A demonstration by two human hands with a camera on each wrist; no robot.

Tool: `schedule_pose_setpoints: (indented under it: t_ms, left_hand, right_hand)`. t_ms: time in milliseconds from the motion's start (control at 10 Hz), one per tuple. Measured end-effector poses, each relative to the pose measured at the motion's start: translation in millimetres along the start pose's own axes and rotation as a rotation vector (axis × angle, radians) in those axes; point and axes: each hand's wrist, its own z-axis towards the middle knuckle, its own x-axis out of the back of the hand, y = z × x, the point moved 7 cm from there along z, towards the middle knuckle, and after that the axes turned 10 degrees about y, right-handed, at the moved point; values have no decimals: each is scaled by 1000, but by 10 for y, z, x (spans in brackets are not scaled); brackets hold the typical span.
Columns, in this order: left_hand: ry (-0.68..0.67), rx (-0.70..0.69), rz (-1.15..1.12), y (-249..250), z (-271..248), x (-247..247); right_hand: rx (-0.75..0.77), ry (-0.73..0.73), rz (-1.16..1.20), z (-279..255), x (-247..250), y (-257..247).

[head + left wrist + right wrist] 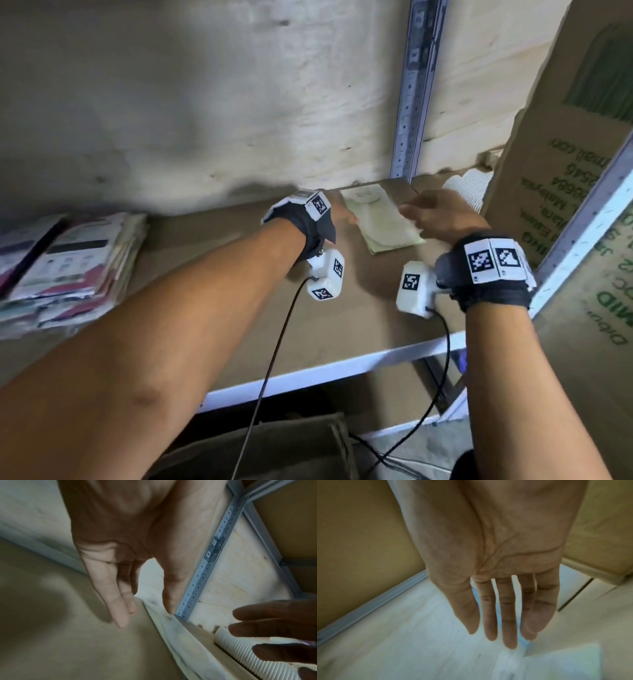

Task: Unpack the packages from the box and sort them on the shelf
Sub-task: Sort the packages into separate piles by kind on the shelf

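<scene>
Head view: left hand (337, 214) and right hand (433, 214), fingers straight and loose, flank the green packets (380, 219) on the shelf (239, 308)

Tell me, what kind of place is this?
Probably a storeroom or stockroom: a slotted metal shelf upright, a printed cardboard box and a stack of flat retail packages on the shelf board.

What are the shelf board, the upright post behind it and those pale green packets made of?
The shelf board looks like matte brown hardboard or fibreboard: flat, dull, no grain. The upright post seems to be pale painted or galvanised metal, punched with rows of small holes. The green packets look like thin printed card or paper, perhaps in clear film; blur leaves that open.
</scene>
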Motion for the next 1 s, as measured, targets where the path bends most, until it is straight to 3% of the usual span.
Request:
schedule_pose_setpoints:
  t_ms: [200, 300, 400, 500, 600, 800, 1000]
  left_hand:
    - [208, 59, -221, -755, -541, 852]
    - [243, 102, -362, -1219, -816, 1251]
    - [386, 88, -427, -1590, -1102, 1703]
    - [529, 81, -498, -1873, -1317, 2112]
    - [576, 104, -554, -2024, -1437, 2442]
    - [619, 57, -374, -2233, -1699, 3004]
    - [728, 149, -537, -2719, -1761, 3431]
  right_hand:
    - [66, -196, 199, -666, -663, -544]
    - [76, -311, 182, -1024, -1105, -687]
    - [81, -401, 168, -1260, -1498, -847]
    - [103, -427, 163, -1356, -1791, -1117]
    - [107, -471, 168, -1410, -2099, -1459]
    - [58, -513, 166, -1451, -2738, -2035]
    - [31, -490, 24, -1384, -3507, -2443]
